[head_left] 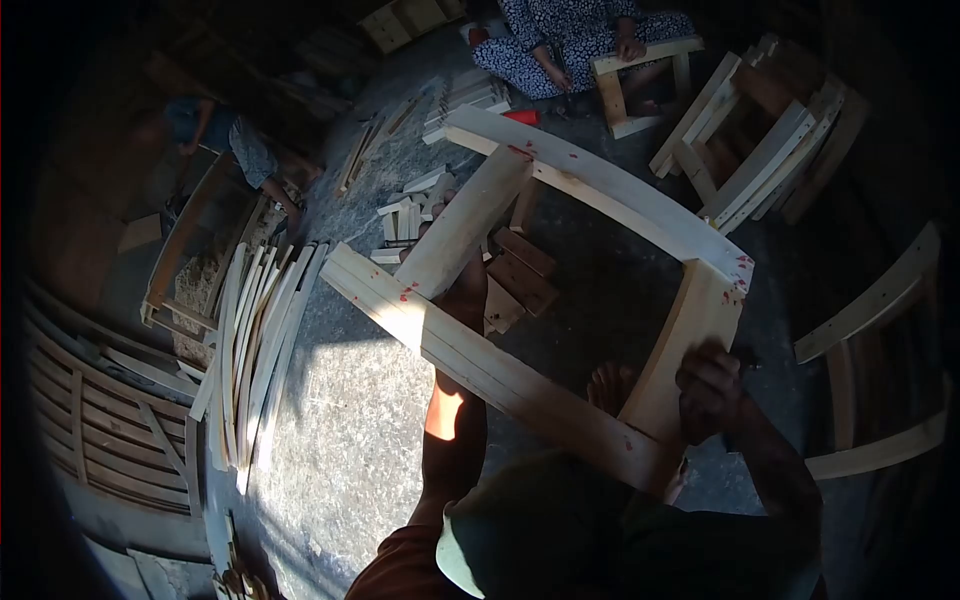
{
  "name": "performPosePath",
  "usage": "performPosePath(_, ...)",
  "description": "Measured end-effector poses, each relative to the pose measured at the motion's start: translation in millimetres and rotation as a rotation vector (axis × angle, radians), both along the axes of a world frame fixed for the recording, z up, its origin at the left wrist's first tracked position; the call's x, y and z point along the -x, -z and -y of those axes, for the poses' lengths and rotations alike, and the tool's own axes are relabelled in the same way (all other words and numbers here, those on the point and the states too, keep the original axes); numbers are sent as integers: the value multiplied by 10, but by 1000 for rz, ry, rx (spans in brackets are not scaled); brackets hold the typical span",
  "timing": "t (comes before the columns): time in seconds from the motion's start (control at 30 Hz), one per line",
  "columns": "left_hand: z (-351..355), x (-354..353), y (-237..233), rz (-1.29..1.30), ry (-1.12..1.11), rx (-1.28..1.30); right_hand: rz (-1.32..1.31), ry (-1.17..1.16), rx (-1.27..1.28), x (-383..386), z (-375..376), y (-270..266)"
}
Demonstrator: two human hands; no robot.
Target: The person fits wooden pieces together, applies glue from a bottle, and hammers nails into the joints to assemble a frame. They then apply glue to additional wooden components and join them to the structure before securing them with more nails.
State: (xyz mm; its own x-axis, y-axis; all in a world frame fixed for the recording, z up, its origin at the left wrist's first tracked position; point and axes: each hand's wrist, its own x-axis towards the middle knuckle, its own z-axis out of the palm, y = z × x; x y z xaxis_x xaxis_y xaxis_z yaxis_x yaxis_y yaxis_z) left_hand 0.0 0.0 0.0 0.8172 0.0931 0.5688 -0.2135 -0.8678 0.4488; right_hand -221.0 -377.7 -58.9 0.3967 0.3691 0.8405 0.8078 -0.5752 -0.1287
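A pale wooden frame (580, 405) of two long rails and two crosspieces is tilted in front of me. Red marks show near its joints. My left hand (472, 282) is wrapped around the far-left crosspiece, which partly hides it. On the right, my right hand (710, 385), slightly blurred, is closed at the outer edge of the near crosspiece. One bare foot (610, 385) shows through the frame's opening. Short wood blocks (522, 270) lie on the floor beyond my left hand.
Long wood strips (265, 345) lie at left, near slatted panels (110, 420). Other frames stand at right, including one curved frame (870, 300). A person in patterned clothing (530, 50) holds a small frame (650, 55) at the back. Another person (235, 145) bends over wood at left.
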Motion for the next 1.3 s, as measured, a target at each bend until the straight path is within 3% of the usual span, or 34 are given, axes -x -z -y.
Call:
performPosePath(0.13,163,134,-141,199,431,434,50,-20,11,-25,44,106)
performPosePath(0.2,256,220,-282,252,544,543,54,-25,44,-56,63,119)
performPosePath(0.27,337,347,-434,314,-222,-506,73,-34,-7,-74,20,81)
performPosePath(0.47,378,374,-473,388,-56,-284,124,-36,-23,-93,4,39)
performPosePath(0.6,356,318,-443,447,-90,-361,119,-56,-24,-106,-2,19)
performPosePath(0.67,404,407,-500,253,-197,-448,107,-16,-21,-92,-13,27)
performPosePath(0.8,306,288,-386,312,-156,-381,129,-17,-19,-111,-29,20)
performPosePath(0.93,249,170,-282,303,37,-41,145,-11,-14,-112,-28,43)
performPosePath(1.0,224,71,-215,288,269,392,150,2,10,-131,-23,70)
performPosePath(1.07,199,-25,-172,214,661,1117,228,49,63,-169,-20,101)
performPosePath(1.13,192,13,-294,117,1139,1530,251,73,83,-192,-14,157)
performPosePath(1.17,211,77,-379,33,1452,1663,267,86,100,-199,-3,178)
performPosePath(1.3,316,152,-599,16,1594,1622,348,138,208,-193,90,237)
